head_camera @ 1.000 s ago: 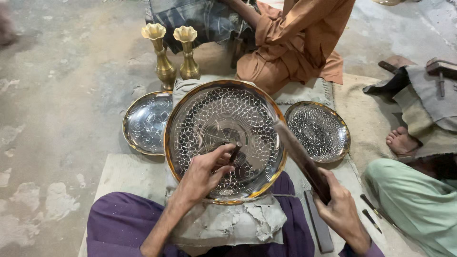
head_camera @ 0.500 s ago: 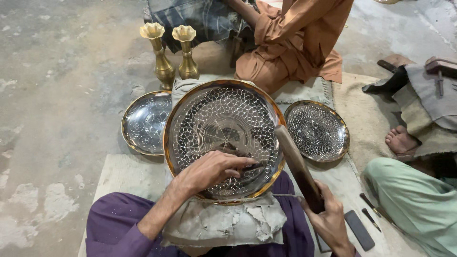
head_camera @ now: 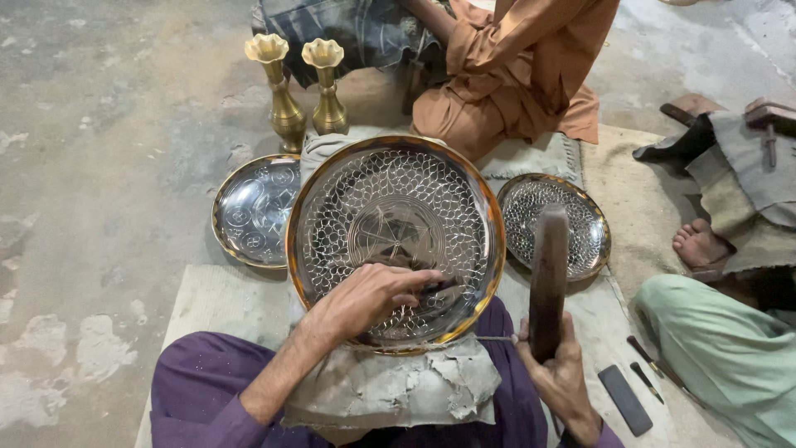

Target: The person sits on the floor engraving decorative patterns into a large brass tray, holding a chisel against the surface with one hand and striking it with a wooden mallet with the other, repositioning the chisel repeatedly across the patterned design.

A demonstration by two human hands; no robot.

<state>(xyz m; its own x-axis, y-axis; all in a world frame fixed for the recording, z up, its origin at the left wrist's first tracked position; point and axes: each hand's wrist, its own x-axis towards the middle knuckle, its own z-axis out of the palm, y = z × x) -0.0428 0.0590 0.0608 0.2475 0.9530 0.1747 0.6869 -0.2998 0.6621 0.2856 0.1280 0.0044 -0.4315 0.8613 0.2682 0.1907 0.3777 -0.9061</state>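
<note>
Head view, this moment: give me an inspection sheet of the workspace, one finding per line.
Surface: pale mat on a worn concrete floor.
Job's things: large engraved round tray resting on a grey padded block over the person's lap; thin chisel tip set on the tray; dark wooden mallet raised upright.
Clutter: two smaller engraved plates, two brass vases, small dark tools on the mat.
Hands: left hand pinches the chisel; right hand grips the mallet handle.
Cables: nothing seen.
Surroundings: a seated person in orange clothing opposite; a bare foot and green cloth at right.
</note>
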